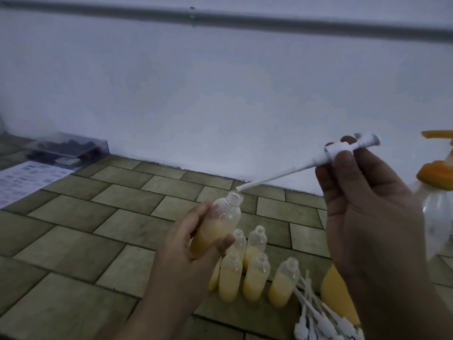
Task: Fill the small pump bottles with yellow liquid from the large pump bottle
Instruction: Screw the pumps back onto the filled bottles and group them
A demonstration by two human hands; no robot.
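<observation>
Left hand: our left hand (196,241) grips a small bottle (215,229), fingers curled behind it and thumb across the front.
Small bottle axis: the long axis is tilted, the open neck up and to the right of the grip, the base down and to the left inside the palm.
Small bottle material: clear smooth plastic, round body, threaded neck; cloudy yellow liquid fills about the lower half.
Right hand: our right hand (362,207) pinches a white pump head (343,153) between thumb and fingertips, near its collar.
Pump axis: it lies slanted; the nozzle end points up and right from the grip, the thin straight dip tube (272,176) runs down and left, its tip just beside the bottle mouth, not clearly inside.
Below the left grip: a group of open small bottles (255,278) stands upright on the tiled floor (73,241), each part filled with yellow.
Below the right grip: a heap of white pump heads (318,320) lies on the floor.
Behind the right hand: the large pump bottle (438,217), clear with an orange pump, mostly hidden.
</observation>
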